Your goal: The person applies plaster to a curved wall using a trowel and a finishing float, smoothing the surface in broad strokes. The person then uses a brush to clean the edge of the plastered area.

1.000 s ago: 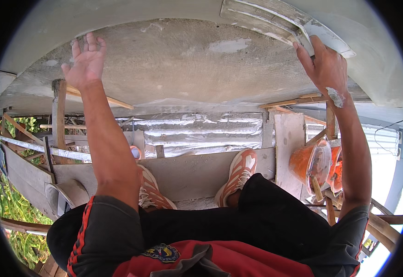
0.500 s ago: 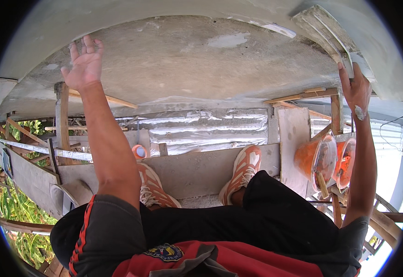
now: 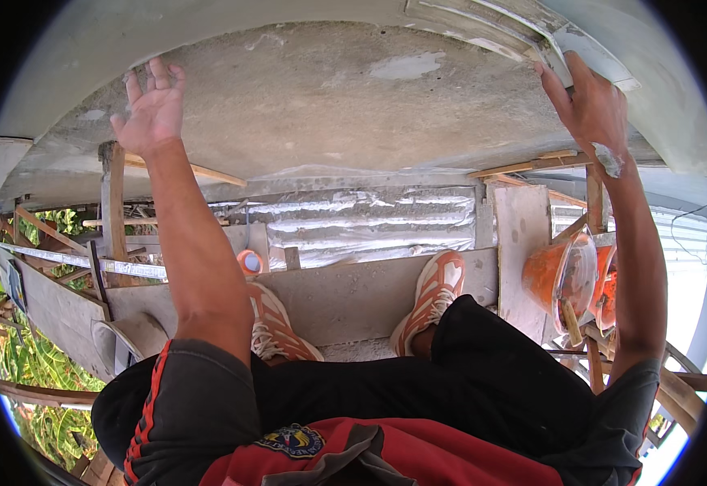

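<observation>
My left hand (image 3: 149, 112) is raised at upper left, palm toward the camera and fingers apart, fingertips at the edge of the pale curved surface (image 3: 110, 53) beside the rough grey concrete (image 3: 313, 105). At upper right my right hand (image 3: 588, 101) grips a long flat plastering float (image 3: 475, 24) by its handle, holding it against the pale surface. The handle is partly hidden by my fingers. A whitish smear of plaster (image 3: 608, 160) is on my right wrist.
My feet in orange sneakers (image 3: 434, 300) are on a grey plank platform (image 3: 345, 300). Orange buckets (image 3: 544, 279) hang or stand at the right. A tilted grey cylindrical container (image 3: 126, 344) is at the left, with wooden posts (image 3: 113, 215), timber and foliage. Corrugated silvery sheeting (image 3: 369, 227) lies beyond.
My right hand and the float swung right and down half a second ago and are now higher and further left again, near where they started. My left hand has barely moved.
</observation>
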Demonstrator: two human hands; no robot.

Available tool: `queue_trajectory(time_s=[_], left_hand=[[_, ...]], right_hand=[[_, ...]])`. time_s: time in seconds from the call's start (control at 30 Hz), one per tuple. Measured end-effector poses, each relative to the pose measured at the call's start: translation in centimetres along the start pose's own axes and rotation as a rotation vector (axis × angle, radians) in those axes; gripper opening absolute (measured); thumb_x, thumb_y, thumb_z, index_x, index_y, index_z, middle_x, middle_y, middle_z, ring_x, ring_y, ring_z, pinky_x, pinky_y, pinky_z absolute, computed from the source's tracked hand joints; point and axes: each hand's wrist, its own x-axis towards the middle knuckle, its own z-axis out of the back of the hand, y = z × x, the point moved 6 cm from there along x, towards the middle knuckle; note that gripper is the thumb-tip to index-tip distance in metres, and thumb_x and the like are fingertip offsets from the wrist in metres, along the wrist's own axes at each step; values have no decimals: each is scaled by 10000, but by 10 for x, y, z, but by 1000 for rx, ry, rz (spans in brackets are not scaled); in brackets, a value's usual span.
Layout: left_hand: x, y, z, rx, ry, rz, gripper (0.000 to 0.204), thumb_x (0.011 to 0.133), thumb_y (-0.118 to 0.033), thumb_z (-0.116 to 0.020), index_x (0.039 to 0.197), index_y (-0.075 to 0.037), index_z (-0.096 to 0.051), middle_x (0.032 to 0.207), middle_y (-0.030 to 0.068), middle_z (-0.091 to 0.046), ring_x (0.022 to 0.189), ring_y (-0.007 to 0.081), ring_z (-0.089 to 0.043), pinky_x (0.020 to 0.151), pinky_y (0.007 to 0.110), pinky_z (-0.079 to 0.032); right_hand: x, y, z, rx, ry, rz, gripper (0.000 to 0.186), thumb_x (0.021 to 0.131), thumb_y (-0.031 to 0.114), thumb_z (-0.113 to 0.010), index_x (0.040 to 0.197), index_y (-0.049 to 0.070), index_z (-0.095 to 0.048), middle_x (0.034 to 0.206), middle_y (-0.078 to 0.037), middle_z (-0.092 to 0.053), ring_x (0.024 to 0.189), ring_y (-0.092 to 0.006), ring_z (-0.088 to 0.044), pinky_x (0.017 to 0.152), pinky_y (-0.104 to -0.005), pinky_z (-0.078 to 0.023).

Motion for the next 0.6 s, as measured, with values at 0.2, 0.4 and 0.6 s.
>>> queue_trajectory(time_s=[0.2, 0.4, 0.6], left_hand=[[1, 0, 2, 30, -27, -23, 811, 1058, -725, -111, 1727, -266, -110, 1788, 128, -107, 1569, 337, -352, 1126, 631, -273], [0, 0, -1, 56, -14, -19, 814, 1059, -721, -119, 1726, -255, -124, 1792, 124, -88, 1572, 314, -343, 1132, 636, -269], [-2, 2, -5, 71, -64, -35, 770, 1077, -684, -104, 1726, -269, -117, 1780, 124, -135, 1562, 298, -348, 1148, 651, -238]], right_hand=[[-15, -28, -7, 18, 35, -71, 446, 1032, 496, -661, 932, 62, -640, 581, -111, -640, 557, -349, -678, 536, -464, -541], [-31, -56, -12, 14, 79, -125, 453, 1037, 506, -652, 951, 62, -631, 580, -123, -634, 567, -370, -679, 536, -472, -529], [-47, -88, -22, 24, 82, -174, 441, 1047, 491, -642, 973, 56, -622, 592, -150, -634, 593, -390, -688, 566, -494, -528]])
